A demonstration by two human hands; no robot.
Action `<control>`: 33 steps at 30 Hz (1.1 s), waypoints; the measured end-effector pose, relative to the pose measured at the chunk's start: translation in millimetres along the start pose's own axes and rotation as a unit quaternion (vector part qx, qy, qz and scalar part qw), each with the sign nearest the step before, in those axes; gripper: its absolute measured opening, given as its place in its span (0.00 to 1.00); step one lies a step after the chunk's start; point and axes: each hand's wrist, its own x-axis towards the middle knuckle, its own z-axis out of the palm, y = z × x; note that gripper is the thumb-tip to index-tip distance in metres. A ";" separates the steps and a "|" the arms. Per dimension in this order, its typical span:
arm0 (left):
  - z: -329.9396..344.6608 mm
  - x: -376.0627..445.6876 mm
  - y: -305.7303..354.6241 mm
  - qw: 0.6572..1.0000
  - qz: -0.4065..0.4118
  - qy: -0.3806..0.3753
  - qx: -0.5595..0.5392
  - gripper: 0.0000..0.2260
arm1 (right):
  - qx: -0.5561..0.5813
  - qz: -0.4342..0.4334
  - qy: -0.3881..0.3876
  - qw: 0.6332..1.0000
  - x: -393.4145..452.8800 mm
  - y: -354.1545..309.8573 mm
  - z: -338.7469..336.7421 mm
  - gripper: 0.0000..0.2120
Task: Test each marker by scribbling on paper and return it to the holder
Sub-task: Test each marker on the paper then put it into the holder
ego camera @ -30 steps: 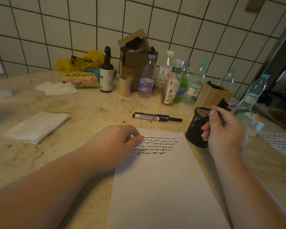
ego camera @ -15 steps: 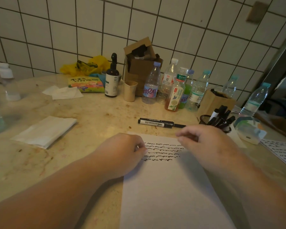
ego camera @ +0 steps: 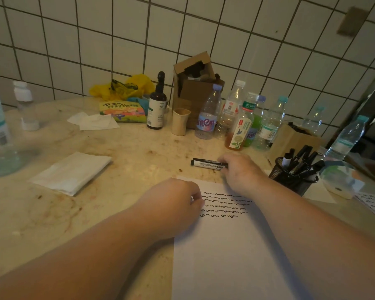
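A second ago the right hand (ego camera: 239,169) was at the mesh holder (ego camera: 292,176) right of centre; now it has crossed to the two markers (ego camera: 208,164) lying on the worktop (ego camera: 128,156) above the paper (ego camera: 225,245), fingers curling over their right ends. Whether it grips one yet is unclear. The left hand (ego camera: 173,204), loosely curled, still rests on the paper's left edge beside the scribbles (ego camera: 223,205). One marker appears returned; another is likely next for testing.
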 end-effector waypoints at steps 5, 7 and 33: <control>-0.4 0.8 1.0 1.000 0.001 0.000 0.010 0.11 | -0.023 0.009 -0.004 1.000 14.1 3.0 12.0 0.14; -0.3 0.6 1.2 1.000 0.002 0.000 0.010 0.11 | -0.028 0.018 0.000 0.999 15.9 4.9 13.7 0.11; -2.0 -5.8 10.5 0.997 0.078 0.007 -0.010 0.12 | 0.692 0.039 -0.080 0.717 -115.9 13.3 -16.0 0.10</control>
